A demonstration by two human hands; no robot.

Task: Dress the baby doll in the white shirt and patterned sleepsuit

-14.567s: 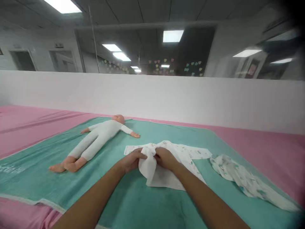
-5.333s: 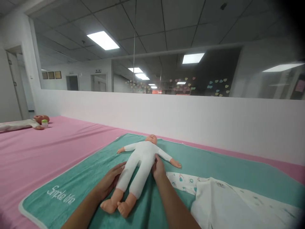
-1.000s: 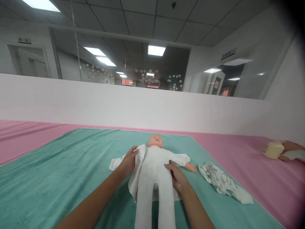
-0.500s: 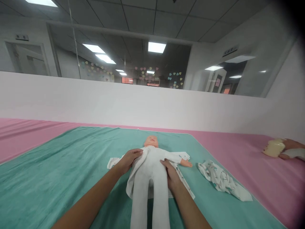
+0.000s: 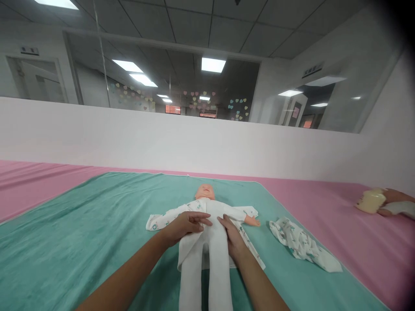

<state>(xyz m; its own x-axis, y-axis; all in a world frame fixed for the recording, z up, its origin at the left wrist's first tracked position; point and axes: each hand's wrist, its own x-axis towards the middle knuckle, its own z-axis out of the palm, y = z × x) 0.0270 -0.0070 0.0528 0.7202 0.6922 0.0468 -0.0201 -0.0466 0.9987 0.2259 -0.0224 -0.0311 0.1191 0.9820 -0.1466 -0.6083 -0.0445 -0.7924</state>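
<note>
A baby doll (image 5: 205, 191) lies on its back with its head away from me, in white leggings (image 5: 191, 276) and a white patterned wrap jacket (image 5: 177, 213). My left hand (image 5: 189, 226) rests across the jacket's left front flap over the belly, fingers stretched out and apart. Against the doll's right-hand side at the waist lies my right hand (image 5: 231, 235), its visible fingers extended; its underside is hidden. One sleeve reaches out flat on the left with no doll hand showing. From the right sleeve a bare doll hand (image 5: 253, 221) sticks out.
The doll lies on a teal blanket (image 5: 81, 242) over a pink sheet (image 5: 366, 250). A crumpled white printed garment (image 5: 301, 244) is to the right. Farther right are a pale yellow bottle-like object (image 5: 370, 201) and part of another doll (image 5: 400, 201). A white wall (image 5: 162, 142) stands behind.
My left hand has moved right and slightly down, laying the left jacket flap over the doll's front. More of the patterned left sleeve shows. My right hand stays nearly in place.
</note>
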